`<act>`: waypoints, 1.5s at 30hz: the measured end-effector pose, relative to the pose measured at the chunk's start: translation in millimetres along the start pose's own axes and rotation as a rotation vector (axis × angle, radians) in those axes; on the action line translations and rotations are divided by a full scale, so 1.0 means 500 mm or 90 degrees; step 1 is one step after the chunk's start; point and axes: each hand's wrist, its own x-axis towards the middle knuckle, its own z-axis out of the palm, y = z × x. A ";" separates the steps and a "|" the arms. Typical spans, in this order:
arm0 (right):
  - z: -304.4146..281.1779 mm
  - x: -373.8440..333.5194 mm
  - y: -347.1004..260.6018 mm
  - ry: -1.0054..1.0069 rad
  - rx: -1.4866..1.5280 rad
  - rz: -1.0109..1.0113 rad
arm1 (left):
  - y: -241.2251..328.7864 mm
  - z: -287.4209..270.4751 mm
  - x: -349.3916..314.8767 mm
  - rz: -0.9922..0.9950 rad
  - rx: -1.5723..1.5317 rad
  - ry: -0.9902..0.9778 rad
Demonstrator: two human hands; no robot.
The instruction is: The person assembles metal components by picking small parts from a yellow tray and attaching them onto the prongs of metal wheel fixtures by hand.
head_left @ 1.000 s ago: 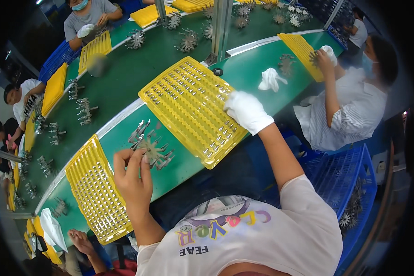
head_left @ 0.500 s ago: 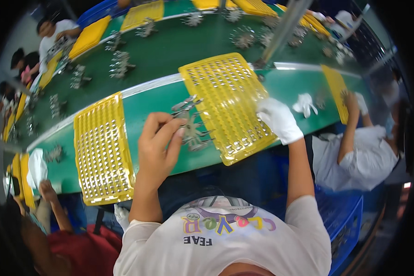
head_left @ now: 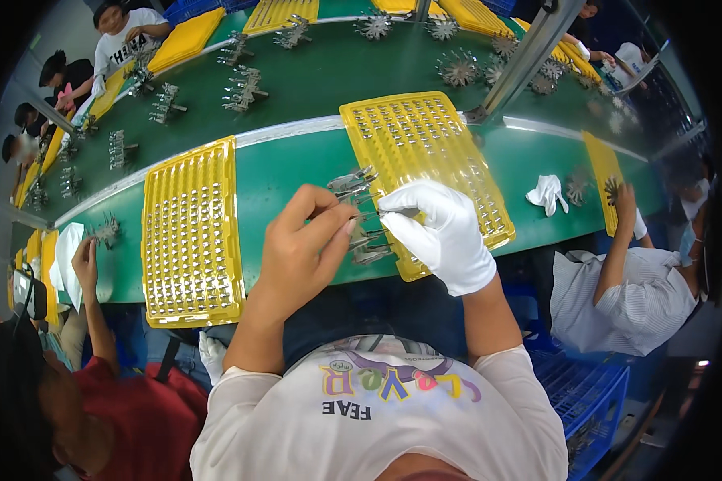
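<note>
My bare left hand (head_left: 301, 248) pinches a grey metal rack (head_left: 371, 253) with small shiny metal pieces sticking out all round it like spokes. In a white glove, my right hand (head_left: 448, 240) has come up to the rack's right side. Its thumb and forefinger close on one slim metal piece, whose far end reaches the rack; whether it is still attached there I cannot tell. Under and behind the right hand lies a yellow plastic tray (head_left: 425, 120) with rows of small metal pieces. Another yellow tray (head_left: 191, 232), filled with similar rows, lies left of my left hand.
Both trays rest on a green worktop (head_left: 289, 160). Beyond a pale rail (head_left: 289, 128), a dark green belt (head_left: 321, 72) carries several spoked racks. A metal post (head_left: 529, 60) rises at the right. A white glove (head_left: 547, 195) lies on the worktop. Co-workers sit on both sides.
My right hand has moved left from the tray's right edge to the rack and closed on a piece there. My left hand still holds the rack. The whole view has shifted slightly.
</note>
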 end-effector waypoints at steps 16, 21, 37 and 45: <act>0.036 0.018 -0.013 -0.046 -0.084 -0.126 | 0.000 -0.016 0.005 0.097 0.091 -0.015; 0.044 0.002 -0.001 0.002 -0.046 -0.060 | -0.018 0.013 -0.011 0.057 0.041 -0.017; -0.087 -0.052 0.114 0.044 -0.097 0.130 | -0.032 -0.019 -0.019 -0.092 0.018 -0.106; -0.147 -0.143 0.242 -0.087 -0.514 0.258 | -0.038 -0.031 0.012 -0.106 0.011 -0.102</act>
